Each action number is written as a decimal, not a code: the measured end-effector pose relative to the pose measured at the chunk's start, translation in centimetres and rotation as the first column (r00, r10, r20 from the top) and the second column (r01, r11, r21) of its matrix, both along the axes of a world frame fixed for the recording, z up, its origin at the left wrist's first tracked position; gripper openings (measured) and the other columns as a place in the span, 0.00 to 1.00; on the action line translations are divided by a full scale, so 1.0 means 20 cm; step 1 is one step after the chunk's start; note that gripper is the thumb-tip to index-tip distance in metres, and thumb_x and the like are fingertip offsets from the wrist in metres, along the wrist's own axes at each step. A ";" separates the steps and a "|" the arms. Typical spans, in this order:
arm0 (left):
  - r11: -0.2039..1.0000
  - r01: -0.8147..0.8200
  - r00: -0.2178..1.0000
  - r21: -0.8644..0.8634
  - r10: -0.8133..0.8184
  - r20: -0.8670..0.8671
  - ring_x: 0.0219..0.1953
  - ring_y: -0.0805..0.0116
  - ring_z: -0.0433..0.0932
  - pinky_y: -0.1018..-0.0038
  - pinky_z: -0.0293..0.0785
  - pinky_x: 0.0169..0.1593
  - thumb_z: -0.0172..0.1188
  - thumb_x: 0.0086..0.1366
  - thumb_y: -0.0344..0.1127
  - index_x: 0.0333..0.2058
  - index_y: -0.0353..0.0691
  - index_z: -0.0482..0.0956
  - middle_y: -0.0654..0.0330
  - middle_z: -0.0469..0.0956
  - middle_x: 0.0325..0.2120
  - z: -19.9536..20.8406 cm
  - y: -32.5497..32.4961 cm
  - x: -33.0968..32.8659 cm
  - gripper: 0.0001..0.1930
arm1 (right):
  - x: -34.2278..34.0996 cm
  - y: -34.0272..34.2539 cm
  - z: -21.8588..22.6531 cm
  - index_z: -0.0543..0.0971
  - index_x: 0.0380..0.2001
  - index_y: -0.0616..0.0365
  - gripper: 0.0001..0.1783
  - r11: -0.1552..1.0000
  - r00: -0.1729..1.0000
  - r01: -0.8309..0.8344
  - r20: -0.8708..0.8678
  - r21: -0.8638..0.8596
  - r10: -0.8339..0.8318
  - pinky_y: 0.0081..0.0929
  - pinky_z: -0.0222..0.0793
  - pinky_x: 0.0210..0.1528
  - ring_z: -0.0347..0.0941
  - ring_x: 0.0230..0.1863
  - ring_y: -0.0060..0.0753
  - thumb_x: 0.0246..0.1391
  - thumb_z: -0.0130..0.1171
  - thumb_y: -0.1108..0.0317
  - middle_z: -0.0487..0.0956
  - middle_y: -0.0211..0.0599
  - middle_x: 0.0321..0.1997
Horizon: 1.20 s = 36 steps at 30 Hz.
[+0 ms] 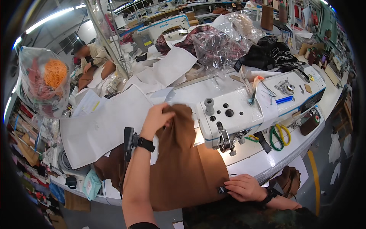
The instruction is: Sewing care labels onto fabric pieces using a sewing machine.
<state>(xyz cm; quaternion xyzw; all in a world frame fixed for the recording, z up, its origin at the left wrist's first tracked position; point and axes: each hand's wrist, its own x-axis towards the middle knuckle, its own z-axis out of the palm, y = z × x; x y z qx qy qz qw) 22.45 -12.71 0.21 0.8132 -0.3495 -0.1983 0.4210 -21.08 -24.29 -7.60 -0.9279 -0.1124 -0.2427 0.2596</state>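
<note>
A large piece of brown fabric (183,171) lies over the front of the white sewing table. My left hand (158,117) has its fingers closed on the fabric's upper part, lifting it into folds left of the sewing machine (244,110). At the fabric's lower right edge, my right hand (244,187) is closed with a small dark piece (222,189) at its fingertips; its kind is too small to tell. The needle area of the machine is partly hidden behind its head. Each wrist wears a black strap, the left one with a dark device.
Green-handled scissors (275,138) and yellow-handled scissors (285,135) lie right of the machine head. White sheet pieces (103,122) spread on the left. Plastic-wrapped plaid cloth (213,45) and black cloth (270,53) are heaped behind. Another person (93,57) works at far left.
</note>
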 end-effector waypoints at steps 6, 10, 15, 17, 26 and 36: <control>0.935 -0.193 0.927 -0.297 0.274 0.258 0.35 0.73 0.84 0.74 0.85 0.41 0.70 0.66 0.32 0.47 0.31 0.82 0.59 0.84 0.34 0.06 -0.04 0.23 0.14 | 0.01 0.00 0.03 0.84 0.47 0.58 0.19 0.999 0.999 -0.037 -0.007 -0.010 0.037 0.30 0.78 0.49 0.85 0.48 0.35 0.52 0.75 0.68 0.87 0.32 0.49; 0.963 -0.166 0.910 -0.211 0.232 0.344 0.57 0.58 0.81 0.65 0.80 0.55 0.72 0.65 0.35 0.69 0.37 0.69 0.47 0.75 0.61 -0.03 0.10 -0.03 0.35 | -0.02 0.00 0.00 0.84 0.45 0.55 0.18 1.000 1.000 0.003 -0.017 -0.008 -0.003 0.31 0.78 0.50 0.84 0.48 0.34 0.50 0.75 0.68 0.87 0.30 0.49; 0.989 -0.149 0.803 0.013 0.113 0.585 0.60 0.45 0.77 0.59 0.75 0.63 0.68 0.67 0.35 0.57 0.37 0.80 0.46 0.80 0.55 -0.06 0.63 -0.67 0.21 | -0.02 0.00 0.01 0.84 0.45 0.55 0.18 0.999 1.000 0.016 -0.005 -0.033 -0.016 0.31 0.77 0.51 0.83 0.50 0.35 0.51 0.75 0.67 0.86 0.31 0.51; 0.960 -0.252 0.842 0.122 0.156 0.516 0.63 0.44 0.75 0.56 0.71 0.66 0.68 0.68 0.35 0.58 0.36 0.79 0.46 0.79 0.58 -0.12 0.86 -0.87 0.22 | 0.00 0.00 0.03 0.84 0.45 0.54 0.17 0.997 1.000 0.013 0.018 -0.070 -0.011 0.32 0.77 0.52 0.83 0.52 0.36 0.51 0.74 0.67 0.86 0.31 0.52; 0.877 -0.468 0.718 0.112 0.303 0.626 0.72 0.42 0.65 0.52 0.60 0.75 0.64 0.72 0.46 0.70 0.39 0.68 0.44 0.64 0.72 -0.33 1.13 -0.97 0.33 | -0.03 0.02 -0.01 0.84 0.49 0.52 0.24 0.995 0.997 0.075 -0.001 -0.070 -0.075 0.36 0.70 0.49 0.76 0.43 0.37 0.48 0.75 0.60 0.85 0.27 0.55; 0.870 -0.489 0.640 -0.067 0.410 0.650 0.67 0.41 0.70 0.52 0.69 0.67 0.68 0.68 0.35 0.63 0.36 0.75 0.44 0.68 0.69 -0.31 1.28 -1.12 0.26 | 0.00 0.06 -0.02 0.83 0.48 0.53 0.22 0.995 0.997 0.071 0.049 -0.068 -0.068 0.38 0.70 0.51 0.77 0.47 0.39 0.49 0.73 0.61 0.84 0.29 0.56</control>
